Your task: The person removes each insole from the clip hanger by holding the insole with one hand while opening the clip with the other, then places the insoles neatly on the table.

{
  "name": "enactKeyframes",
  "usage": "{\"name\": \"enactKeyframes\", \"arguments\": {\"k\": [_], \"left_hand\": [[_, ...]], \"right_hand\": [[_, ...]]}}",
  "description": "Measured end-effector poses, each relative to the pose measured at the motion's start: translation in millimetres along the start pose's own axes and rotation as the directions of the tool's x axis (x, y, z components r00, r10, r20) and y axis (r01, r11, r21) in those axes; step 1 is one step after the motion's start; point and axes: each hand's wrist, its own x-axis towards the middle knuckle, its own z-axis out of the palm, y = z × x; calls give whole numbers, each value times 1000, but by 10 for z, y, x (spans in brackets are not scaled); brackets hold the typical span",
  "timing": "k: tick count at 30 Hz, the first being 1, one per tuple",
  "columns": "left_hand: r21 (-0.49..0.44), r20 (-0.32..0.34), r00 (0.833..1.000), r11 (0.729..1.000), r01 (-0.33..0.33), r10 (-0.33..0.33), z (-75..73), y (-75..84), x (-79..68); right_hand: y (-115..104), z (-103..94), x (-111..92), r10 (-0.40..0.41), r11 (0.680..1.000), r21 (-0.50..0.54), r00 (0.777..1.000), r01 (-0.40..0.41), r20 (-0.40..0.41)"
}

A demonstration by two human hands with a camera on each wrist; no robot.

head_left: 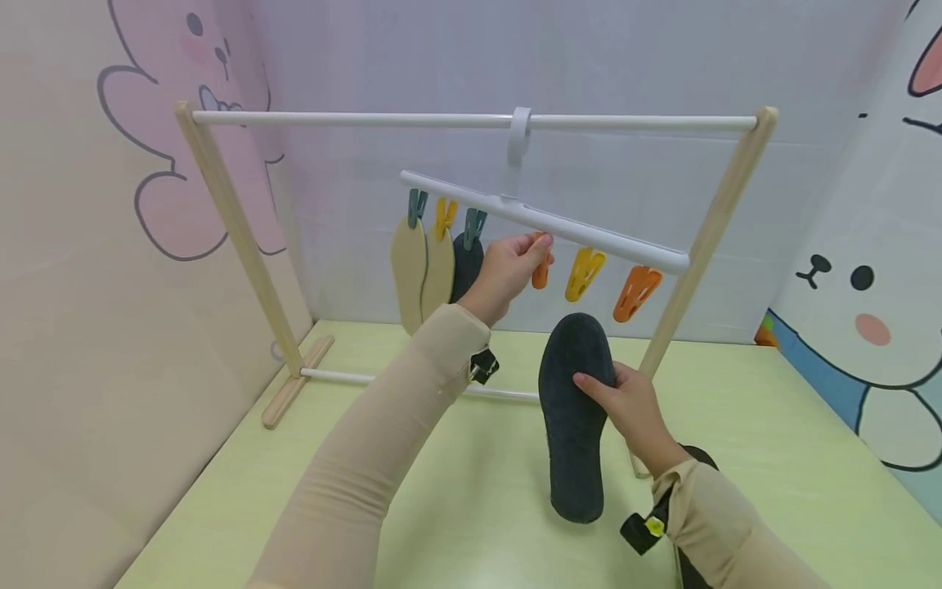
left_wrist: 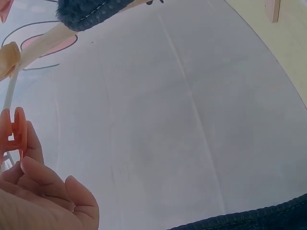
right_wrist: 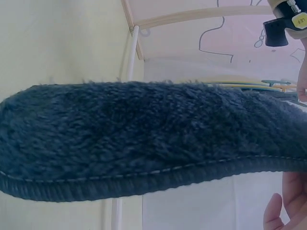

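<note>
My left hand [head_left: 508, 274] pinches an orange clothespin [head_left: 540, 270] that hangs under the white hanger bar [head_left: 589, 235]. In the left wrist view the same orange clothespin [left_wrist: 18, 132] sits at the fingertips. Below the bar, my right hand [head_left: 636, 409] grips a dark fleecy insole [head_left: 576, 417] by its side edge, toe end up, thumb across its face. Its fluffy pile and stitched rim fill much of the right wrist view, where the insole [right_wrist: 144, 129] hides part of the fingers. Left of my left hand, another dark insole [head_left: 467, 266] hangs from a green clothespin [head_left: 474, 229].
Two beige insoles [head_left: 408, 270] hang at the bar's left end. A yellow clothespin [head_left: 585, 274] and an orange one [head_left: 637, 293] hang at the right. The hanger hooks over the rack's white rail [head_left: 353, 120]. Another dark piece [head_left: 699, 456] lies partly under my right forearm.
</note>
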Motion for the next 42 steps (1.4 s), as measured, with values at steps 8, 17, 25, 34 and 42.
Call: {"name": "enactKeyframes", "arguments": {"k": [8,17,25,34,42], "left_hand": [[0,-27,999,1000,23,-23,22,-21,15],[-37,-48,999,999,21,-23,3,-20,21],[-54,-23,999,998,32,-33,-3,-46,26],[-45,-3,999,998,36,-36,-1,-19,26],[-80,-8,1000,997,12,-13,3,-43,35]], "right_hand": [[64,-105,25,100,995,-11,994,-100,37],[145,-218,52,142,989,-69,983,-134,119],[216,-271,27,182,981,-96,973,-169,141],[377,-390,-20,217,974,-93,967,-206,132],[462,-469,-44,242,969,-90,961,-232,130]]}}
